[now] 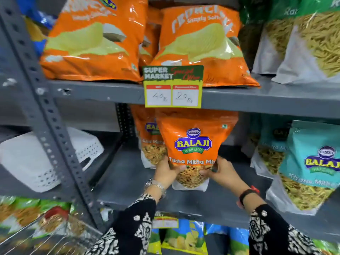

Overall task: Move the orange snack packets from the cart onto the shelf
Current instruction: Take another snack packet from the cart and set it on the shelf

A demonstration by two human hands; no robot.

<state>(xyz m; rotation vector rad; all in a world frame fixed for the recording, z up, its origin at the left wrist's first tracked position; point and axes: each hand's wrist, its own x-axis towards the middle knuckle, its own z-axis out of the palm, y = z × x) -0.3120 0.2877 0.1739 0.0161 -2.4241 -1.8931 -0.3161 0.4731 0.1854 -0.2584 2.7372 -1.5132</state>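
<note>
Head view, item one: we grip the orange snack packet (195,144) upright by its lower corners, left hand (166,172) and right hand (223,173) each pinching a side, its base just above the grey shelf (128,181). Item two: a second orange packet (149,140) standing just behind, to the left. Item three: wire cart (46,234), near left, holding more packets.

A grey slotted steel upright (49,118) slants down the left of the racking. To its right, grey shelf boards (257,100) carry a supermarket price tag (173,87). Left of the upright lies a white perforated plastic basket (36,159), tipped over.
</note>
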